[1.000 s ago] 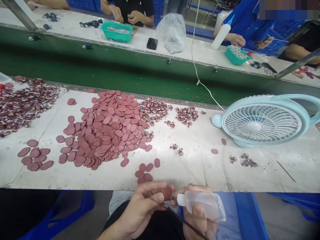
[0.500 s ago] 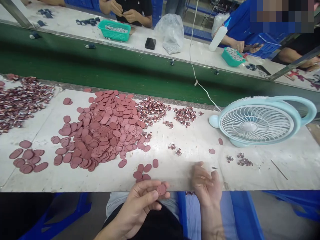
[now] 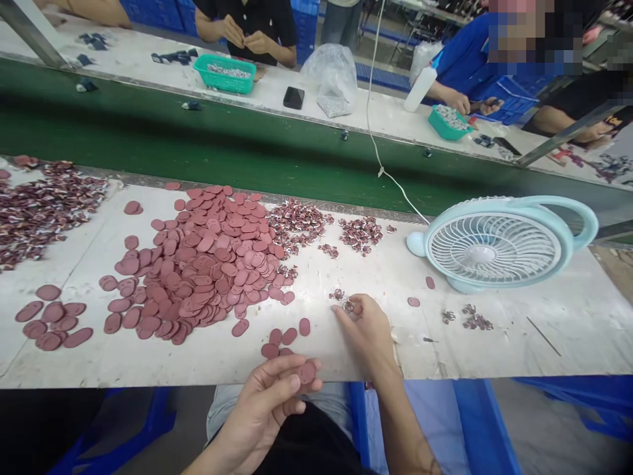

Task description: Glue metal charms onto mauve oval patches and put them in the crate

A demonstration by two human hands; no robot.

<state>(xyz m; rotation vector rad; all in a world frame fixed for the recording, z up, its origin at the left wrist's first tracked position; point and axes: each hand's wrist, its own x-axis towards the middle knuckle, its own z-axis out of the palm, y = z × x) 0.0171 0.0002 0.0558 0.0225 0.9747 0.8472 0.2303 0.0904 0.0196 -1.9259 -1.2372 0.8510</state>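
My left hand pinches a flat reddish-brown oval piece between thumb and fingers, just over the table's front edge. Small holes show in the oval. My right hand reaches down to the table, thumb and forefinger apart around a little cluster of small brown-and-silver parts. Whether its fingertips touch these parts I cannot tell. Another small cluster lies just beyond. A few loose ovals lie near my left hand, and a large heap of ovals spreads to the left.
More small parts lie at the table's back, with a big pile far left. A light-blue fan stands at right, its white cord crossing a green belt. Beyond, people work near green baskets. A thin stick lies right.
My right hand has moved left and forward, from beside the dark sliver to the small-part cluster. My left hand still holds the oval; the view has shifted slightly.
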